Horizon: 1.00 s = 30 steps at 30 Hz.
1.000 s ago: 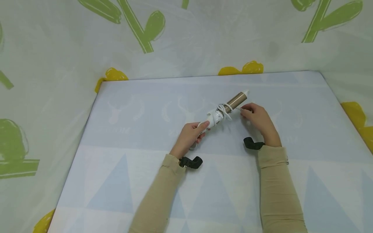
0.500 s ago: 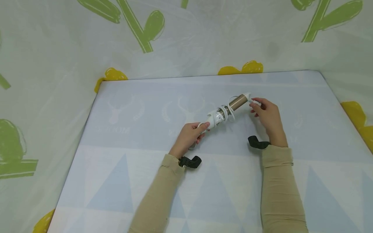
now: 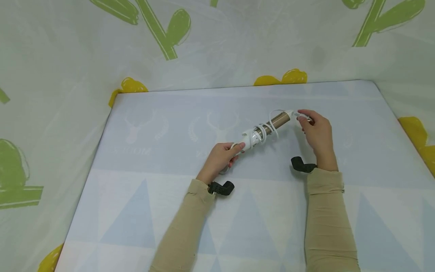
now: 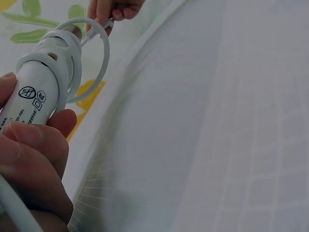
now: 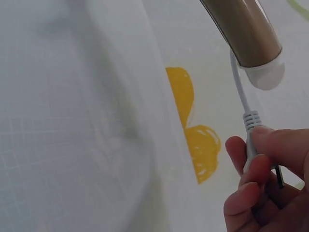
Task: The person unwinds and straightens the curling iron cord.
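A curling iron (image 3: 281,120) with a white handle and a gold-brown barrel is held aloft, slanting up to the right in the head view. My left hand (image 3: 219,160) grips its handle, fingers curled round the printed white grip (image 4: 34,92). The white cord (image 4: 105,58) winds in several turns about the middle of the iron, and one looser loop stands off it. Just past the barrel's white tip (image 5: 268,76), my right hand (image 3: 317,130) pinches the plug (image 5: 252,145) at the cord's end between thumb and fingers. A metal prong pokes out beside the fingers.
Beneath both hands lies a table (image 3: 170,211) covered with a pale cloth of blue triangles and deer heads. A light curtain (image 3: 224,49) with green leaves and yellow flowers rises behind the table's back edge and along its sides. Black cameras (image 3: 222,188) sit on both wrists.
My right hand has moved right and slightly up, from beside the barrel to beyond its tip, drawing the cord end along. A loop near the barrel has loosened. The left hand stays nearly still.
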Tool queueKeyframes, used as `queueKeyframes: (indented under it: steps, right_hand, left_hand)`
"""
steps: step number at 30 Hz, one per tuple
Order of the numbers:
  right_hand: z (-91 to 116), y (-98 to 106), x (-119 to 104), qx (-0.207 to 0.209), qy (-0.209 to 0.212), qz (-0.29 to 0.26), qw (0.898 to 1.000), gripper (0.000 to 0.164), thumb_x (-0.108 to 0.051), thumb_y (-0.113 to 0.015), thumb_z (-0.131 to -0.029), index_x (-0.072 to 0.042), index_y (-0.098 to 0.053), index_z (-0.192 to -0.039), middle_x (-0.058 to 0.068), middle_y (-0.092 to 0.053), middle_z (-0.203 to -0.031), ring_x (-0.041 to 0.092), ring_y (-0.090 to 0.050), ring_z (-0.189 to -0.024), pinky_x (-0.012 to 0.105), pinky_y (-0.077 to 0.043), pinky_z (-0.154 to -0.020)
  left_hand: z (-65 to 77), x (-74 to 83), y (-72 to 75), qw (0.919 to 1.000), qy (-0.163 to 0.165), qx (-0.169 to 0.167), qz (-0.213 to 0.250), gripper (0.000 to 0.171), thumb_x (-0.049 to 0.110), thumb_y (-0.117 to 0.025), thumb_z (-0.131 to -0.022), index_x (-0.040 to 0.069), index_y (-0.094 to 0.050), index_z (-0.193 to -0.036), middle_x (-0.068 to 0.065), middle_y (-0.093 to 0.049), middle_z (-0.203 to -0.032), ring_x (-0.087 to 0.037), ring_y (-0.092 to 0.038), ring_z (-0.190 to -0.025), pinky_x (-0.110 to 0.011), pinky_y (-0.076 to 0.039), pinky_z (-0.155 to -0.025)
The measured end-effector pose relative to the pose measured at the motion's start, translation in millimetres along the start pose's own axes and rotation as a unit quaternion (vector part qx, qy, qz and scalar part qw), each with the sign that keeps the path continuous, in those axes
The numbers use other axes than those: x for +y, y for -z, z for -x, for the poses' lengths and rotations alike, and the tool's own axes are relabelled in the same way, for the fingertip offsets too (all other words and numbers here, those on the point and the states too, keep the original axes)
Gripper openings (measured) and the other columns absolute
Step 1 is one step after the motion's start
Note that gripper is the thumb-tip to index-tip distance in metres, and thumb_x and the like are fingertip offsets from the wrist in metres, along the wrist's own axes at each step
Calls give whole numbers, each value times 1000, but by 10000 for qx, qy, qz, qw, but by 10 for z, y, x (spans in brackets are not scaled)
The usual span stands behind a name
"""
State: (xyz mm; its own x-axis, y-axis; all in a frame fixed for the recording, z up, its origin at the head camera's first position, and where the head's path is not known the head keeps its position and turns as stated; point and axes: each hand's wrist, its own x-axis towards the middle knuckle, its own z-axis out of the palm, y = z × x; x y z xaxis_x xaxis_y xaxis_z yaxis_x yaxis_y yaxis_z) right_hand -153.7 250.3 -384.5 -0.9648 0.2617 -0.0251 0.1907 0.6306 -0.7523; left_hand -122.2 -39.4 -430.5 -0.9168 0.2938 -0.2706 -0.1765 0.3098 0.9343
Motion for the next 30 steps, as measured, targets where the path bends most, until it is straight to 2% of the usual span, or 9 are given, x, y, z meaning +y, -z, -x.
queueKeyframes:
  steps: [3,11,17,22,26,30]
  right_hand:
    - [14,28,-50,166,133,128,9997,38,-40,-45,-95,-23,-55,-128,11,-60,-98,12,-51,-73,24,-39,-56]
    - [27,27,-101,397,282,140,9987,36,-40,-47,-94,-24,-57,-126,6,-59,-97,8,-51,-72,20,-40,-57]
    - [54,13,-122,379,361,204,9984,36,-39,-46,-95,-24,-55,-127,6,-59,-100,11,-52,-74,23,-40,-58]
    - [81,13,-177,331,379,73,9987,37,-39,-45,-95,-24,-54,-128,7,-60,-102,22,-55,-81,27,-39,-59]
    - [96,14,-218,261,424,-101,9987,37,-39,-47,-94,-24,-55,-127,9,-60,-102,26,-56,-84,28,-38,-60]
    - [108,-3,-240,176,511,-209,9983,35,-39,-46,-95,-24,-56,-125,9,-60,-103,25,-56,-82,25,-40,-61]
  left_hand:
    - [0,5,3,10000,-35,-1,-50,56,69,-56,-74,15,-67,-75,-3,-50,-56,-14,-43,-45,-26,-34,-46]
    - [-4,6,12,9997,-62,-10,-241,61,71,-55,-74,10,-62,-71,-1,-50,-55,-14,-44,-45,-26,-34,-46]
    - [7,-8,22,9997,-11,-9,-234,62,72,-54,-74,11,-62,-72,-1,-51,-56,-15,-44,-47,-27,-34,-48]
    - [-1,-10,22,9998,-48,24,-175,59,72,-53,-74,14,-65,-74,-2,-51,-55,-15,-45,-47,-29,-35,-50]
    - [-10,-5,16,9998,-71,93,-187,61,73,-52,-74,13,-64,-72,-2,-51,-53,-16,-45,-48,-29,-35,-51]
    - [-9,-6,11,9998,-68,143,-76,64,72,-53,-75,9,-60,-70,-2,-50,-52,-17,-47,-48,-29,-39,-54]
